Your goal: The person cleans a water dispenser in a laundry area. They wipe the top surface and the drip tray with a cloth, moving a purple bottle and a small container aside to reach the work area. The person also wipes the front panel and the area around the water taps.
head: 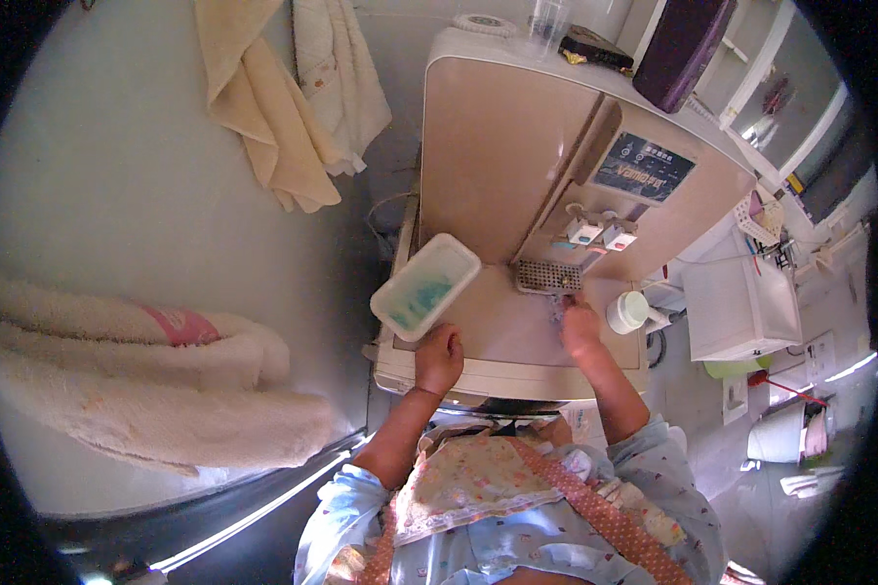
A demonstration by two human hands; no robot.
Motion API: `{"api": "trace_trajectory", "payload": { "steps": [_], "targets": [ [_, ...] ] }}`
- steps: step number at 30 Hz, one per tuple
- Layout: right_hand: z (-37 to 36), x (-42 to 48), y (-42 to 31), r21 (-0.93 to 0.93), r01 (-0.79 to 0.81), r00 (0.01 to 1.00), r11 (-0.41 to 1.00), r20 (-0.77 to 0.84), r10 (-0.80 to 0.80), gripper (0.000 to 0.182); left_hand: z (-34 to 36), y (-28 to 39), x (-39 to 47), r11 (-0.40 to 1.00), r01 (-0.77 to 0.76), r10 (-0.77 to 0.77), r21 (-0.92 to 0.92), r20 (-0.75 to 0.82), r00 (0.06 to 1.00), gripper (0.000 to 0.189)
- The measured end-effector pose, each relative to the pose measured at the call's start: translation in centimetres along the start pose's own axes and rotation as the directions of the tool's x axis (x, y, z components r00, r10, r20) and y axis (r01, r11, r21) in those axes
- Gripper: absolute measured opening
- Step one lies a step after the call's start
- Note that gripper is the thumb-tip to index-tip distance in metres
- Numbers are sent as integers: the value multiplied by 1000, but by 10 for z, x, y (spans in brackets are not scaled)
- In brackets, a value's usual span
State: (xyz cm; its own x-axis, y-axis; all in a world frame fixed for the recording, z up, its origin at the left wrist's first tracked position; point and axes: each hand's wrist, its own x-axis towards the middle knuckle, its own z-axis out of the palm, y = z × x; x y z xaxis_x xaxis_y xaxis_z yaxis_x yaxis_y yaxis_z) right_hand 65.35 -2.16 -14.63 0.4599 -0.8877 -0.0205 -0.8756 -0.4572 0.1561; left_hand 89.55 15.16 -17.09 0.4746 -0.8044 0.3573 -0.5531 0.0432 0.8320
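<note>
A beige and white water dispenser point(508, 146) stands before me, with two taps point(601, 232) and a perforated metal drip tray point(549, 278). My right hand point(580, 327) is just in front of this tray, its fingers by a small pale, blurred thing point(556, 308); whether it grips that or the tray, I cannot tell. My left hand point(440, 358) is loosely curled at the near corner of a white plastic tub point(426, 287) with blue-green patches inside. No object shows in the left fist. Both hands are over a flat beige top point(508, 329).
Right of my right hand stands a white lidded jar point(628, 312). Towels point(263, 110) hang at the left, above a thick fleecy blanket point(154, 380). A dark purple box point(684, 51) and a clear plastic cup point(549, 28) stand on the dispenser. Farther right is a white cabinet point(735, 307).
</note>
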Motion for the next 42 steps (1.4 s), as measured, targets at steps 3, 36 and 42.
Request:
{"api": "trace_trajectory", "payload": {
  "steps": [3,36,42],
  "targets": [
    [-11,0,-10,74,-104,992,992,-68,109,18,-3,-1,1,1000,-23,23,-7,23,999,11],
    [93,55,67,973,-129,914,192,41,404,12,2,9,9,992,-75,77,105,-10,997,6],
    [42,52,46,946,-326,870,-1,300,392,9,2,3,2,999,5,-4,50,-8,1000,6]
  ]
}}
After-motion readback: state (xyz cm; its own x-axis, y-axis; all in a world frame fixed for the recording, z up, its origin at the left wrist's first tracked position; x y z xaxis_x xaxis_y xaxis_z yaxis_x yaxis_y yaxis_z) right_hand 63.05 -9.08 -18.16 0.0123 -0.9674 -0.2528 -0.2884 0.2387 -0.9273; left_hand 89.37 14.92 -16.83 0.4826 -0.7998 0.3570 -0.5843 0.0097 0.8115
